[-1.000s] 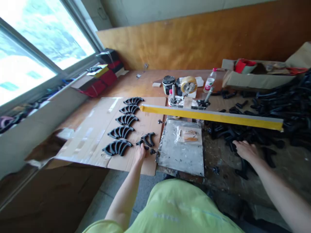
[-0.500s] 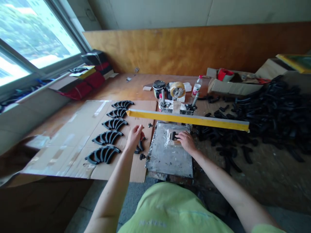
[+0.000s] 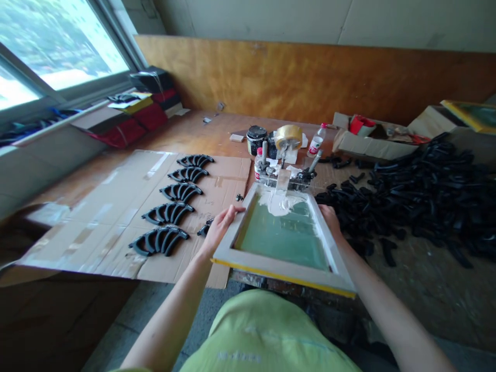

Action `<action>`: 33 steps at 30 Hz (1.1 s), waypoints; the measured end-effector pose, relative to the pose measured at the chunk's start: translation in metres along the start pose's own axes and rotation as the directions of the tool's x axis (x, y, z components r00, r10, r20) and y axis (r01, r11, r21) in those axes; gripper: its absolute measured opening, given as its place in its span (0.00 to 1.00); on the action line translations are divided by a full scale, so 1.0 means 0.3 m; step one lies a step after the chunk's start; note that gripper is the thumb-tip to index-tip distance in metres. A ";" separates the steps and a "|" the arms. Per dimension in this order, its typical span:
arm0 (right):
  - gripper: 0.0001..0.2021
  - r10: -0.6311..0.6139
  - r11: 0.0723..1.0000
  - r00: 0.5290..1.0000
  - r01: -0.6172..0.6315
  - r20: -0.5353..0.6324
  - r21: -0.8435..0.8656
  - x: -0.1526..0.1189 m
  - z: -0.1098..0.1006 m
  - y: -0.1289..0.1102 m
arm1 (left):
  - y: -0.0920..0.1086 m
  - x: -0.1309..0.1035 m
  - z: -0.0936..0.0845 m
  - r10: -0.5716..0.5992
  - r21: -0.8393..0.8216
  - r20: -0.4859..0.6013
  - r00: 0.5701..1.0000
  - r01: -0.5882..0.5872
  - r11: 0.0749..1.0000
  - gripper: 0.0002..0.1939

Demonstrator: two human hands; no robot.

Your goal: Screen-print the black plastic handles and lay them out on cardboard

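Observation:
A screen frame (image 3: 284, 276) with green mesh and yellow edging lies lowered over the metal plate, which it hides. Pale paste (image 3: 281, 203) is spread at the mesh's far end. My left hand (image 3: 221, 226) grips the frame's left side, fingers closed round it. On the opposite side my right hand (image 3: 330, 219) holds the frame, its fingers partly hidden by the edge. Clamps (image 3: 306, 175) stand at the frame's far end. Left of my left hand, several fans of curved black parts (image 3: 159, 241) rest on a cardboard sheet (image 3: 104, 206).
A large heap of black parts (image 3: 430, 196) covers the right of the table. Behind the clamps stand a black tub (image 3: 256, 139), a tape roll (image 3: 289, 136) and a bottle (image 3: 318, 139). An open cardboard box (image 3: 375, 144) sits at the back right, and a window is at upper left.
The raised frame has come down over the plate and the black part on it. My right hand has left that part, and both hands now hold the frame's sides.

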State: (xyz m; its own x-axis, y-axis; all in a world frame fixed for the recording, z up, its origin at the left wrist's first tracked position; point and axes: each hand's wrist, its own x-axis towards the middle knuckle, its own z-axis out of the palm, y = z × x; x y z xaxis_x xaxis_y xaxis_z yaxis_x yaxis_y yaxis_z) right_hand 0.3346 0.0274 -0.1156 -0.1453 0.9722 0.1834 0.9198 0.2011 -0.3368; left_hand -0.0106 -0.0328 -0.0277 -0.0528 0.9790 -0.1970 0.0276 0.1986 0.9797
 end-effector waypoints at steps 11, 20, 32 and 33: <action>0.11 -0.176 0.981 0.984 0.177 0.021 -0.075 0.277 0.025 -0.318 | -0.441 0.046 -0.024 -0.170 0.092 0.039 0.985 0.166 0.982 0.42; 0.12 -0.176 0.982 0.984 0.175 -0.010 -0.076 0.231 0.061 -0.315 | -0.463 0.043 -0.029 -0.126 0.143 0.037 0.991 0.120 0.982 0.36; 0.10 -0.530 0.847 0.834 0.531 0.154 0.037 0.087 0.042 -0.309 | -0.456 0.039 -0.022 -0.155 0.145 0.027 0.988 0.149 0.978 0.38; 0.10 -0.583 0.811 0.796 0.581 0.164 0.068 0.070 0.027 -0.300 | -0.454 0.039 -0.020 -0.152 0.144 0.025 0.988 0.147 0.979 0.37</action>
State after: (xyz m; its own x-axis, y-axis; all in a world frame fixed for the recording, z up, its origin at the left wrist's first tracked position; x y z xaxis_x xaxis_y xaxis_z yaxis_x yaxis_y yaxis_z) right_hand 0.2458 0.0309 -0.0890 -0.7118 0.6760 0.1907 0.6372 0.7357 -0.2297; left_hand -0.0210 -0.0488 -0.1631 -0.0317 0.9383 -0.3442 0.1632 0.3446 0.9244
